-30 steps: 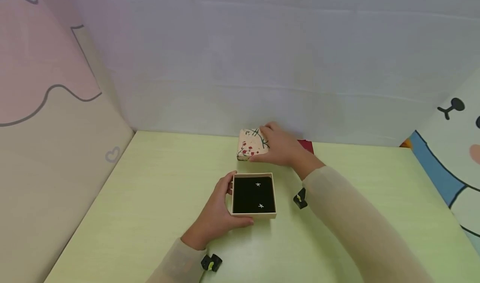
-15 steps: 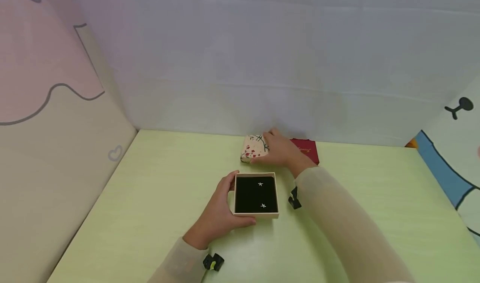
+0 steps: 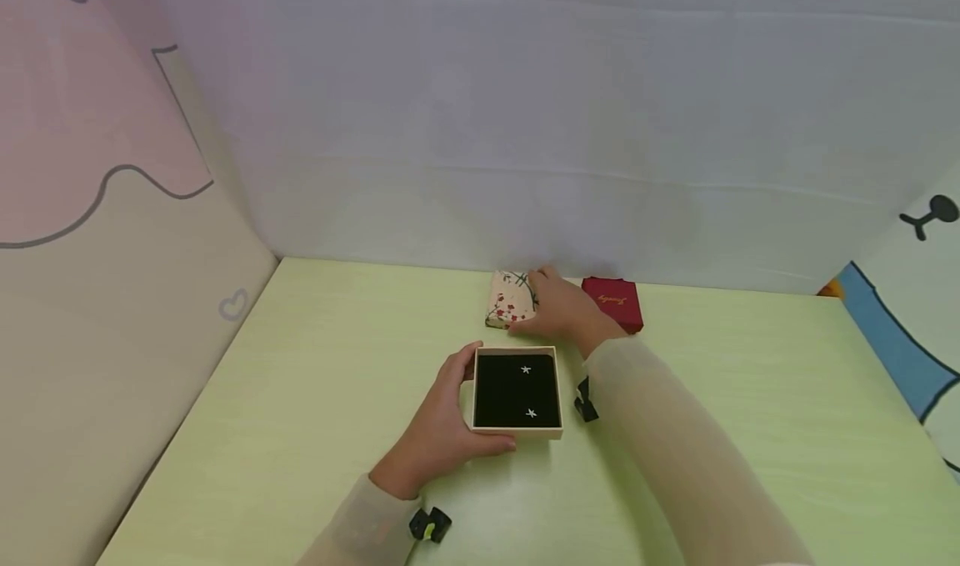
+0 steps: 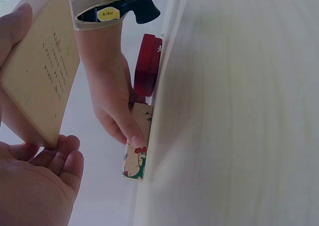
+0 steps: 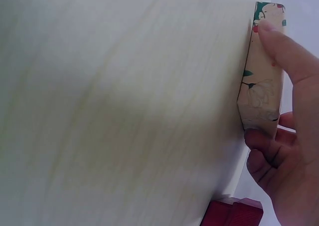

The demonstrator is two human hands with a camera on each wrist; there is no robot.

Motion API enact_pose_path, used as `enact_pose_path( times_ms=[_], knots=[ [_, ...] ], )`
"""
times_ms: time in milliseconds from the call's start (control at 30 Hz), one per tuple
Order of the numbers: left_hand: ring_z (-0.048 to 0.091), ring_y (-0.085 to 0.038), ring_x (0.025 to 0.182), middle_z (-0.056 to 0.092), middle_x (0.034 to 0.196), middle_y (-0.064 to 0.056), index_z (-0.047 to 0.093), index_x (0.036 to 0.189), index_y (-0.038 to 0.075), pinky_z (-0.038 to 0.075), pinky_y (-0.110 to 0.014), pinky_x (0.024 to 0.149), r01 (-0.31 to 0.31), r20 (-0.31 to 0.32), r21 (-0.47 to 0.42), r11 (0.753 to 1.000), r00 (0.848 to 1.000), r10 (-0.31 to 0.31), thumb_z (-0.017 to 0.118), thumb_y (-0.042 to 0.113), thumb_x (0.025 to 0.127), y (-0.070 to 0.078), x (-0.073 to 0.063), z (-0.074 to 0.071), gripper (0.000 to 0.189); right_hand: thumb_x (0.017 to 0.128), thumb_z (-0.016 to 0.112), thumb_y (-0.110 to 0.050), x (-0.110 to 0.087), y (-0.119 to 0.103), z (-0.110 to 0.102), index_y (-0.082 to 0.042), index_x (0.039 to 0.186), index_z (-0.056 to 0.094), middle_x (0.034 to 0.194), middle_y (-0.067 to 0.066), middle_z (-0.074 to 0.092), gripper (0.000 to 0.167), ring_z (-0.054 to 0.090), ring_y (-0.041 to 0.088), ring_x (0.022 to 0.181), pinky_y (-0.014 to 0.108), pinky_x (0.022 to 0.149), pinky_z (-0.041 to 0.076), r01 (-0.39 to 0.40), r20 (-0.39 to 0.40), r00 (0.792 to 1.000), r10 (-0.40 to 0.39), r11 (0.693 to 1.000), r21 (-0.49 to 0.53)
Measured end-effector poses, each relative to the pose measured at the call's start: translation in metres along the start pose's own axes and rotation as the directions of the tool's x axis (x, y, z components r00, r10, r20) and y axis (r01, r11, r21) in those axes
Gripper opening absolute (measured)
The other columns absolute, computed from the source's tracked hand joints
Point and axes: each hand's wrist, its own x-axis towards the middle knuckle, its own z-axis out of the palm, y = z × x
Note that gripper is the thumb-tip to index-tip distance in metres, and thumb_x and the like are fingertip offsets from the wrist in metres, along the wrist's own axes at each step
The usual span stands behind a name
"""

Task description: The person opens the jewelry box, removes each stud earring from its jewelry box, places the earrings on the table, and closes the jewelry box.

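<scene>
My left hand grips an uncovered cream jewelry box from its left side, thumb along the front wall. Inside lies a black pad bearing two small silver star-shaped earrings. In the left wrist view, handwriting-like print shows on the tilted box's underside. Farther back, my right hand holds a cream box lid with red flowers and green branches, low at the tabletop. The right wrist view shows my thumb along the lid's side and fingers curled at its end.
A red jewelry box with gold lettering stands at the back, just right of my right hand. Behind the pale green-yellow table rises a white cloth backdrop. Cartoon-printed panels flank both sides.
My right hand has lowered the floral lid at the back of the table, and its forearm has shifted left, uncovering more of the red box. My left hand keeps its grip on the cream box.
</scene>
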Motion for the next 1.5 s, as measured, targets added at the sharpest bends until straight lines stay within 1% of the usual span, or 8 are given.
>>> enact_pose_path(
  times_ms=[333,633,967,1067,1167,1267,1367,1500],
  knots=[
    [0.045,-0.017,0.128,0.045,0.141,0.007,0.033,0.157,0.024,0.04,-0.055,0.107,0.016,0.008,0.007,1.0,1.0,-0.016,0.102,0.016,0.061,0.0,0.0,0.001,0.118,0.075,0.082,-0.065,-0.002,-0.004,-0.002,-0.009,0.162,0.029,0.162,0.014,0.03,0.116,0.043,0.034,0.139,0.054,0.11,0.042,0.002,0.014,1.0,-0.002,0.999,-0.043],
    [0.046,-0.016,0.128,0.045,0.141,0.007,0.033,0.157,0.024,0.041,-0.053,0.107,0.007,0.005,0.015,1.0,1.0,-0.007,0.102,0.016,0.061,-0.001,0.0,0.001,0.118,0.078,0.079,-0.064,-0.003,-0.007,-0.005,-0.009,0.163,0.026,0.163,0.014,0.029,0.114,0.044,0.035,0.139,0.054,0.11,0.042,0.009,0.029,1.0,-0.006,0.997,-0.08],
    [0.046,-0.017,0.129,0.045,0.142,0.007,0.032,0.157,0.024,0.04,-0.053,0.108,0.002,0.011,0.022,1.0,1.0,-0.002,0.102,0.016,0.061,0.0,0.002,0.001,0.119,0.076,0.079,-0.069,-0.007,0.003,-0.006,-0.014,0.164,0.024,0.166,0.013,0.023,0.117,0.045,0.037,0.138,0.056,0.107,0.044,0.019,0.014,1.0,-0.018,0.996,-0.092],
    [0.046,-0.017,0.129,0.045,0.142,0.007,0.032,0.158,0.024,0.04,-0.053,0.108,0.006,0.012,0.028,1.0,1.0,-0.006,0.102,0.017,0.061,0.0,0.002,0.001,0.12,0.076,0.076,-0.073,-0.011,0.006,-0.012,-0.011,0.164,0.024,0.165,0.015,0.026,0.119,0.045,0.037,0.138,0.055,0.108,0.043,0.027,0.005,1.0,-0.026,0.995,-0.101],
    [0.046,-0.017,0.128,0.045,0.141,0.007,0.032,0.158,0.023,0.04,-0.053,0.108,0.015,0.012,0.037,0.999,1.0,-0.016,0.102,0.018,0.061,0.0,0.002,0.001,0.12,0.078,0.074,-0.073,-0.018,0.006,-0.02,-0.008,0.164,0.023,0.165,0.016,0.027,0.119,0.045,0.037,0.137,0.055,0.109,0.042,0.024,-0.007,1.0,-0.025,0.995,-0.096],
    [0.046,-0.017,0.127,0.045,0.141,0.007,0.032,0.157,0.024,0.04,-0.053,0.108,0.026,0.013,0.033,0.999,1.0,-0.027,0.102,0.02,0.061,0.0,0.002,0.0,0.119,0.08,0.077,-0.068,-0.03,0.003,-0.03,-0.008,0.164,0.023,0.166,0.015,0.026,0.116,0.044,0.038,0.14,0.056,0.11,0.04,0.016,-0.031,0.999,-0.017,0.999,-0.041],
    [0.045,-0.017,0.127,0.045,0.141,0.007,0.033,0.157,0.026,0.04,-0.054,0.108,0.037,0.012,0.025,0.999,0.999,-0.037,0.102,0.021,0.061,0.0,0.001,0.0,0.118,0.085,0.077,-0.061,-0.047,-0.003,-0.04,-0.009,0.163,0.027,0.165,0.014,0.028,0.106,0.043,0.037,0.142,0.057,0.111,0.04,0.033,-0.064,0.997,-0.032,0.999,0.012],
    [0.045,-0.017,0.127,0.045,0.142,0.007,0.032,0.157,0.027,0.04,-0.054,0.107,0.04,0.01,0.02,0.999,0.999,-0.04,0.102,0.023,0.062,-0.001,0.0,-0.001,0.119,0.093,0.073,-0.051,-0.075,-0.011,-0.048,-0.011,0.156,0.041,0.154,0.013,0.046,0.082,0.055,0.034,0.128,0.052,0.099,0.051,0.074,-0.135,0.989,-0.064,0.995,0.074]
  ],
)
